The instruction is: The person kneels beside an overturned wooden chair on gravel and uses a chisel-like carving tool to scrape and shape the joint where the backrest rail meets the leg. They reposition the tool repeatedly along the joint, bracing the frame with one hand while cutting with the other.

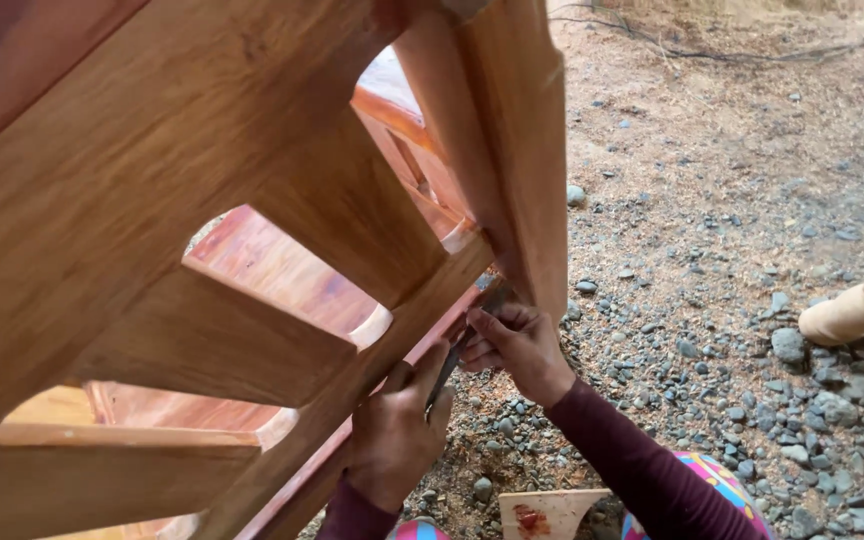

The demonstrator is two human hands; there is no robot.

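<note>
Both hands grip a thin dark blade (pixel 460 350); the left hand (pixel 397 430) clasps its lower end, the right hand (pixel 517 345) pinches near the tip; it slants up-right into the wooden frame (pixel 252 250) joint.

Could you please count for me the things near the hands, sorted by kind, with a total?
Hands: 2, the left hand and the right hand
Thin dark tool held by both hands: 1
Large wooden furniture frame: 1
Small flat wooden piece with a red smear, lying on the gravel ground: 1
Tan shoe at the right edge: 1
Total: 6
</note>
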